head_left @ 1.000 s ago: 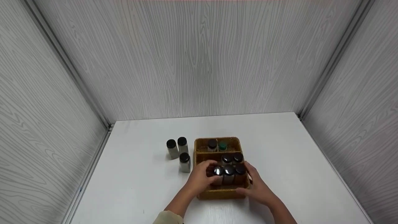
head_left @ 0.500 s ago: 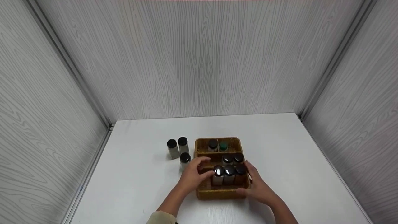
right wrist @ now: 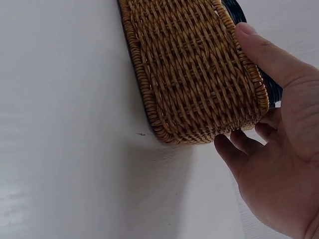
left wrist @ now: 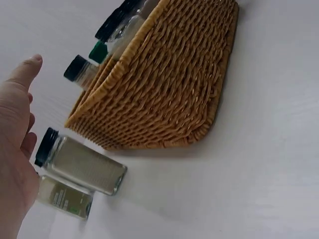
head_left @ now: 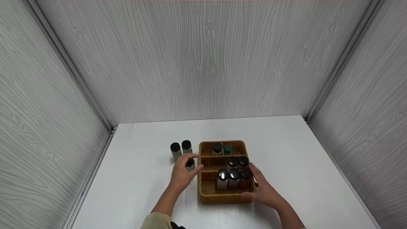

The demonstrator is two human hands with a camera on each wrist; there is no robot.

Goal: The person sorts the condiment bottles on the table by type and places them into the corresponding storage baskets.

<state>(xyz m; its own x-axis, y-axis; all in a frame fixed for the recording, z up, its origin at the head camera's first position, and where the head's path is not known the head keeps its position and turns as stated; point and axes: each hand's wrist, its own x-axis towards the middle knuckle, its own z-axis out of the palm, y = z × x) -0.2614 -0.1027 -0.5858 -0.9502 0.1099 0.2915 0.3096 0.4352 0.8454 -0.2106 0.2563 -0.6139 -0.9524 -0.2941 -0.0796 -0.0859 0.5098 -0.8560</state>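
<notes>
My left hand is just left of the wicker basket, thumb and fingers spread apart. Between them in the head view shows a black-capped glass spice jar; whether they touch it I cannot tell. In the left wrist view this jar stands beside the basket, pale contents inside. My right hand holds the basket's near right corner. Its thumb lies over the rim and the fingertips press the woven side. Three dark-lidded jars stand in the basket's front compartment, against its right side.
Two more black-capped jars stand behind the left hand. The basket's middle compartment holds two dark-lidded jars. At the back are a dark-capped jar and a green-capped one. Wood-grain panels border the white table.
My left hand has let go of the leftmost jar in the front compartment and moved left, out of the basket, to the loose jar. The right hand has stayed at the basket's corner.
</notes>
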